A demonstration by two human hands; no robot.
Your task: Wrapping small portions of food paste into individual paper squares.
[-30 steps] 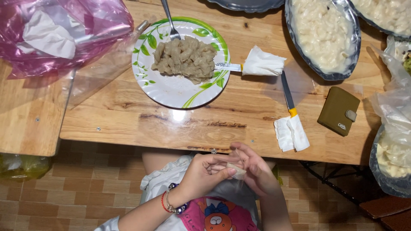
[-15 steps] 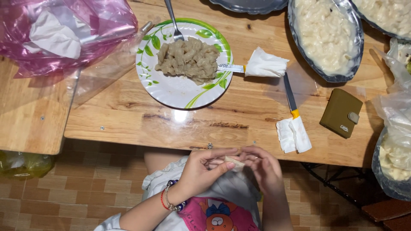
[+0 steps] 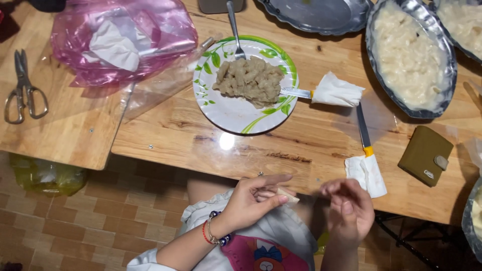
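My left hand (image 3: 253, 199) hangs over my lap at the near table edge and pinches a small pale dumpling (image 3: 288, 195) between thumb and fingers. A little to the right, my right hand (image 3: 349, 208) is blurred, holds nothing, and has its fingers loosely apart. On the wooden table (image 3: 165, 130) in front of me stands a white plate with a green leaf rim (image 3: 228, 108). A heap of brownish filling (image 3: 249, 80) lies on it, with a spoon (image 3: 234, 27) and a paper-wrapped utensil (image 3: 326, 92) resting against it.
A metal tray of pale dumplings (image 3: 409, 55) sits at the back right, an empty metal tray (image 3: 321, 14) behind the plate. A knife with paper-wrapped handle (image 3: 365, 150) and an olive wallet (image 3: 426, 155) lie right. A pink plastic bag (image 3: 120, 37) and scissors (image 3: 24, 85) lie left.
My hands were together around the dumpling. They have come apart: the left keeps the dumpling, the right has moved off to the right.
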